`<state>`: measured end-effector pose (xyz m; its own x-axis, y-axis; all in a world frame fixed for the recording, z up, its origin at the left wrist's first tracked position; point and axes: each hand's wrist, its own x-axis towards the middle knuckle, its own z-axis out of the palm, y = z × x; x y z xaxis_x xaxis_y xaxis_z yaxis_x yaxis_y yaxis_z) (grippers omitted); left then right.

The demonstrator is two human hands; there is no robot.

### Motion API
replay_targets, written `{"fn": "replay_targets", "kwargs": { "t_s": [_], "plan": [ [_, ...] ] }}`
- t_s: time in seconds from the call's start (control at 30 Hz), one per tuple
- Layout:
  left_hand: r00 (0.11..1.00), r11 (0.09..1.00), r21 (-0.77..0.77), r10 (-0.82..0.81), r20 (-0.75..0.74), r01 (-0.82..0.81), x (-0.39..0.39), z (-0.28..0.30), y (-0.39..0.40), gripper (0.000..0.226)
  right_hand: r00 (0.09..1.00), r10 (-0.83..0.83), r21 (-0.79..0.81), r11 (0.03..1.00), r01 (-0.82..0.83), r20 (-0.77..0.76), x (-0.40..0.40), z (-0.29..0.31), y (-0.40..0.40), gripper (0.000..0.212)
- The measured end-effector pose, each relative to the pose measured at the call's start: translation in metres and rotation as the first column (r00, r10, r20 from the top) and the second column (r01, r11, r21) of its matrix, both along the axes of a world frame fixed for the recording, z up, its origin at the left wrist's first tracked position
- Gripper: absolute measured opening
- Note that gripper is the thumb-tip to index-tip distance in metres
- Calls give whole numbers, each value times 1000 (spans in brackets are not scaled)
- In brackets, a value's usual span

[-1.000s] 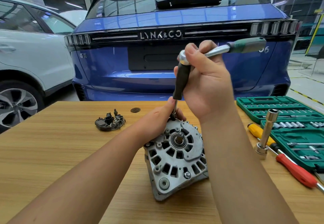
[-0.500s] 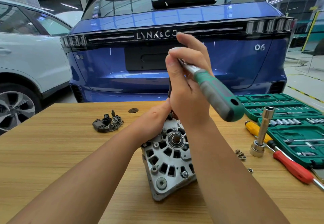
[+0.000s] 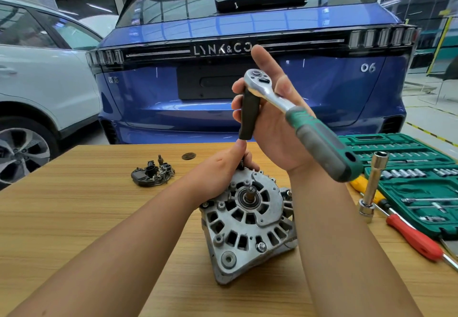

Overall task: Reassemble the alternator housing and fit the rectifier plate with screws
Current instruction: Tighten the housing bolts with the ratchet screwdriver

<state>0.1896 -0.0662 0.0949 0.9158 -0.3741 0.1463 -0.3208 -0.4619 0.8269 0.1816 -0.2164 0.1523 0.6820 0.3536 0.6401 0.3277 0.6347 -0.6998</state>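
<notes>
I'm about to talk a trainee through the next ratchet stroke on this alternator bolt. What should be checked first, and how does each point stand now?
1. Left hand steadies the alternator: ok.
2. Right hand holds the ratchet at its head: ok.
3. Black extension stands roughly upright over the housing edge: ok.
4. Bit seated on the bolt: cannot tell, the left hand hides it.
5. Rectifier plate fitted: not ok, it lies apart on the table.
</notes>
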Motion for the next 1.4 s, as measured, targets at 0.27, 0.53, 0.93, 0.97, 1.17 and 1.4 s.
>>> {"fn": "replay_targets", "kwargs": {
  "t_s": [0.27, 0.53, 0.93, 0.97, 1.17, 1.4],
  "plan": [
    [999, 999, 11, 45, 20, -45, -4, 2, -3, 51, 992, -107, 33, 993, 109, -65, 0, 0, 5, 57],
    [1000, 1000, -2, 15, 11, -15, 1, 0, -2, 61, 999, 34, 49, 998, -34, -5, 3, -9, -4, 55],
    [1000, 1000, 20, 21, 6, -21, -1, 3, -2, 53, 991, 130, 104, 986, -132, 25, 13, -15, -5, 34],
    [1000, 1000, 26, 15, 16, -16, 0, 2, -2, 55, 992, 122, 101, 987, -124, 20, 13, -15, -5, 32],
    [1000, 1000, 18, 8, 12, -8, 4, -4, -1, 66, 993, -106, 29, 994, 105, 58, -1, -5, 1, 33],
    [999, 998, 41, 40, 28, -41, 0, 0, -2, 63, 560, -786, 25, 586, 810, 261, -19, 3, 35, 22]
  ]
}}
